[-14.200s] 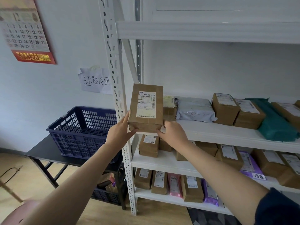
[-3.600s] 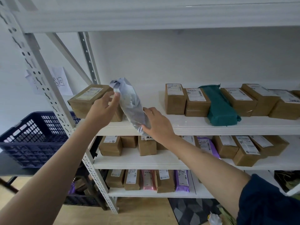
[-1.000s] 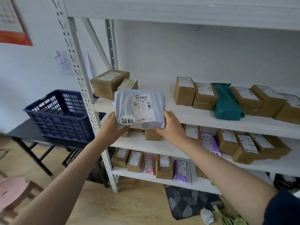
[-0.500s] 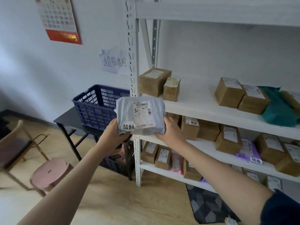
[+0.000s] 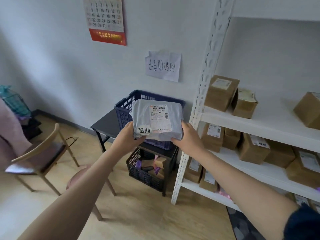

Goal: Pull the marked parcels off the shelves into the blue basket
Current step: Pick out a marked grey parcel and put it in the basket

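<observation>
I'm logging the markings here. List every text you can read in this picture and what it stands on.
"超期": white sticker on the grey parcel, gripped by the left hand and right hand.
"超期退回": paper note on the wall.
Dates up to "31": wall calendar; its red strip is blurred.
Parcel shipping label: barcode, print too small.
Box labels: unreadable.

Both arms outstretched; left hand (image 5: 129,138) and right hand (image 5: 187,138) gripping, fingers curled

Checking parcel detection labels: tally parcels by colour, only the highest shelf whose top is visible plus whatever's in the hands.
Brown boxes, upper shelf: 3
Grey parcel, held: 1
Total: 4
</observation>
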Tool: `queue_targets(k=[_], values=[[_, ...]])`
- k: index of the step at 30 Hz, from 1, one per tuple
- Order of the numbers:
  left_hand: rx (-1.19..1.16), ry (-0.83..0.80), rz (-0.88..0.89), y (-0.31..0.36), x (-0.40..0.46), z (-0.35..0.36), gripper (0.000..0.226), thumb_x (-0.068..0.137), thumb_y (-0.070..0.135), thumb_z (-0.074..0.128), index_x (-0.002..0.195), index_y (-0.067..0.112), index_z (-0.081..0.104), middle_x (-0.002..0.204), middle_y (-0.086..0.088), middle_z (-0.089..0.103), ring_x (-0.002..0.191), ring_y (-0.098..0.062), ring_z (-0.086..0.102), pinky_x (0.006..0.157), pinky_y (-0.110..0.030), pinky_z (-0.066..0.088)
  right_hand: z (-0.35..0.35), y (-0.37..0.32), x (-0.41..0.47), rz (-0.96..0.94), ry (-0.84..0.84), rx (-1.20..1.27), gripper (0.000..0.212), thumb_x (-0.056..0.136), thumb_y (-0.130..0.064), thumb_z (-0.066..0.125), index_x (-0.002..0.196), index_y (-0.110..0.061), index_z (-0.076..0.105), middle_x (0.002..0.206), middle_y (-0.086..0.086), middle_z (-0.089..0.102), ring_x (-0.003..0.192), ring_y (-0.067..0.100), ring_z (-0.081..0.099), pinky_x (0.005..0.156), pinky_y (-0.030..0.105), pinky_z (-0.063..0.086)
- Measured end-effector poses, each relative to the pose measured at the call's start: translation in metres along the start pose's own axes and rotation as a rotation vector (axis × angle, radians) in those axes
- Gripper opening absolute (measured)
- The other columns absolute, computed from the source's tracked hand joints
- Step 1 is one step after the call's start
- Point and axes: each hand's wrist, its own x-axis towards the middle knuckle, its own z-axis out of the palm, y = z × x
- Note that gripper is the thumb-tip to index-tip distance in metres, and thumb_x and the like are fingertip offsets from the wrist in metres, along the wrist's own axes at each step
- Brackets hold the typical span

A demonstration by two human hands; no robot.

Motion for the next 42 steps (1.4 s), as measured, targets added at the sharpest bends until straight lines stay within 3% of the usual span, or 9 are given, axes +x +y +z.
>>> queue_targets(k=[10, 19, 24, 27, 30, 34, 39, 42], values=[[0.0, -0.012, -0.01, -0.103, 0.114, -0.02, 0.052, 0.083, 0.042, 0.074, 0.128, 0.03, 0.051, 0.117, 0.009, 0.057, 0.102, -0.009, 0.058, 0.087, -0.035, 0.056, 0.074, -0.017, 0.131, -0.011, 0.018, 0.008, 0.068, 0.079, -0.034, 0.082, 0.136, -0.018, 0.047, 0.119, 0.0, 0.052, 0.103, 0.016, 0.056, 0.08, 0.03, 0.051], [-0.016, -0.095, 0.006, -0.174, 0.249, -0.01, 0.047, 0.086, 0.044, 0.071, 0.126, 0.035, 0.048, 0.113, 0.012, 0.055, 0.104, -0.009, 0.057, 0.086, -0.035, 0.054, 0.119, -0.001, 0.26, 0.074, 0.006, 0.013, 0.073, 0.082, -0.035, 0.078, 0.143, -0.021, 0.042, 0.119, -0.002, 0.05, 0.107, 0.015, 0.053, 0.087, 0.034, 0.05], [-0.013, -0.139, 0.035, -0.203, 0.315, 0.005, 0.046, 0.087, 0.045, 0.069, 0.126, 0.029, 0.05, 0.111, 0.011, 0.055, 0.098, -0.009, 0.058, 0.079, -0.038, 0.056, 0.143, 0.015, 0.312, 0.152, 0.05, 0.015, 0.073, 0.082, -0.032, 0.078, 0.144, -0.021, 0.041, 0.12, -0.002, 0.049, 0.105, 0.013, 0.053, 0.085, 0.03, 0.048], [-0.013, -0.168, 0.051, -0.223, 0.355, 0.019, 0.044, 0.085, 0.046, 0.07, 0.122, 0.029, 0.052, 0.109, 0.012, 0.056, 0.095, -0.007, 0.059, 0.076, -0.036, 0.057, 0.158, 0.026, 0.343, 0.211, 0.062, -0.012, 0.076, 0.081, -0.035, 0.079, 0.144, -0.022, 0.04, 0.122, -0.002, 0.049, 0.107, 0.014, 0.053, 0.086, 0.035, 0.051], [-0.026, -0.24, 0.055, -0.244, 0.391, 0.037, 0.04, 0.084, 0.041, 0.074, 0.113, 0.028, 0.05, 0.104, 0.011, 0.057, 0.092, -0.008, 0.059, 0.07, -0.032, 0.056, 0.177, 0.043, 0.371, 0.288, 0.061, -0.034, 0.076, 0.078, -0.045, 0.076, 0.142, -0.025, 0.041, 0.121, -0.004, 0.051, 0.107, 0.013, 0.053, 0.084, 0.037, 0.054], [-0.042, -0.356, 0.084, -0.271, 0.433, 0.065, 0.049, 0.082, 0.041, 0.075, 0.121, 0.024, 0.05, 0.107, 0.008, 0.057, 0.096, -0.011, 0.058, 0.073, -0.033, 0.055, 0.207, 0.063, 0.392, 0.406, 0.069, -0.042, 0.071, 0.077, -0.047, 0.073, 0.137, -0.024, 0.043, 0.113, -0.006, 0.052, 0.102, 0.013, 0.057, 0.077, 0.034, 0.055], [-0.014, -0.512, 0.136, -0.309, 0.472, 0.106, 0.051, 0.075, 0.062, 0.067, 0.111, 0.029, 0.052, 0.099, 0.012, 0.057, 0.09, -0.007, 0.059, 0.07, -0.036, 0.057, 0.236, 0.08, 0.4, 0.534, 0.088, -0.042, 0.074, 0.081, -0.038, 0.077, 0.142, -0.021, 0.039, 0.117, 0.0, 0.049, 0.102, 0.016, 0.054, 0.082, 0.039, 0.054], [-0.039, -0.586, 0.152, -0.316, 0.48, 0.126, 0.041, 0.078, 0.052, 0.068, 0.105, 0.025, 0.056, 0.095, 0.007, 0.061, 0.087, -0.012, 0.061, 0.067, -0.038, 0.057, 0.253, 0.097, 0.406, 0.588, 0.066, -0.024, 0.065, 0.078, -0.041, 0.076, 0.133, -0.024, 0.044, 0.113, -0.003, 0.052, 0.098, 0.012, 0.056, 0.078, 0.039, 0.055]])
